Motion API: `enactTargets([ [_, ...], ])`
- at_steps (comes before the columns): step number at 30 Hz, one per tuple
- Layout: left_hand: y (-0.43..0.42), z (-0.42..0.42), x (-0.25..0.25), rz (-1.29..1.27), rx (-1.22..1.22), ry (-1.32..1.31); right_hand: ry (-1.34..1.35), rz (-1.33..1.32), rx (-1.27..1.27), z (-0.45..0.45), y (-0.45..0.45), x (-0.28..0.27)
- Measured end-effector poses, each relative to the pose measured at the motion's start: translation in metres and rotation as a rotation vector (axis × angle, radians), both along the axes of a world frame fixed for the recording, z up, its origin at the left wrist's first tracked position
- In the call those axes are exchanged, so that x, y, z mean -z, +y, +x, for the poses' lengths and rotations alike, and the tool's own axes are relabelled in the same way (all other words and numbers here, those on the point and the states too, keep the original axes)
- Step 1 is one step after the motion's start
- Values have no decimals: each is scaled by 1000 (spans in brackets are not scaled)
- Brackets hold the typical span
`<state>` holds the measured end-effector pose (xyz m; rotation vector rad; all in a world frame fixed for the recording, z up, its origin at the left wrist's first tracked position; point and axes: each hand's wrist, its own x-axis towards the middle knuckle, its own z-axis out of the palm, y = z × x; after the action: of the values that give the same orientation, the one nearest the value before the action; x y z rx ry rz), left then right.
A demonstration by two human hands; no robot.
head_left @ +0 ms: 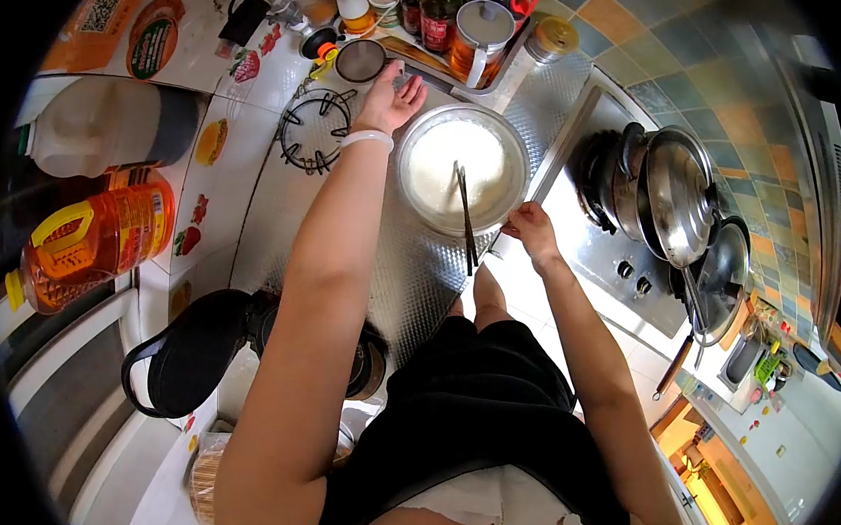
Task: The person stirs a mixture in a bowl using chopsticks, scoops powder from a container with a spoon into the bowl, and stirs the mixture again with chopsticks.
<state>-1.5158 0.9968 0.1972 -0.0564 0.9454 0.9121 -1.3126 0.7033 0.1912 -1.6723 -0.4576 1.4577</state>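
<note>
A round metal bowl (415, 191) with a whitish mixture (459, 155) inside stands on the textured metal counter. Two dark chopsticks (467, 217) rest in it, their ends reaching over the near rim. My right hand (532, 232) grips the bowl's rim at the lower right, thumb and fingers pinched on it. At the upper left of the bowl is my left hand (393, 101), palm turned up and fingers apart, with nothing visible in it. Just beyond that hand lies a small round mesh-like disc (361, 61); whether the fingertips touch it I cannot tell.
A black pot stand (315, 131) lies left of my left forearm. Behind the bowl, a tray (449, 81) holds bottles and a lidded jug (481, 39). To the right, pans (676, 195) are stacked over the stove (620, 263). An oil bottle (98, 236) stands at the left.
</note>
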Motion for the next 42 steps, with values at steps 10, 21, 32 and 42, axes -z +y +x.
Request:
enactTargets([
  [10,-69,-47,25,309,136,374,-667,67,-177,28,-41,-50],
  [21,-259,-105,-70,669,617,592,-545,514,-324,-36,-37,-173],
  [32,-361,-73,-147,1028,699,980,-1049,592,-633,-65,-60,-188],
  [42,-384,-62,-147,951,741,980,-1077,473,-672,-62,-68,-199],
])
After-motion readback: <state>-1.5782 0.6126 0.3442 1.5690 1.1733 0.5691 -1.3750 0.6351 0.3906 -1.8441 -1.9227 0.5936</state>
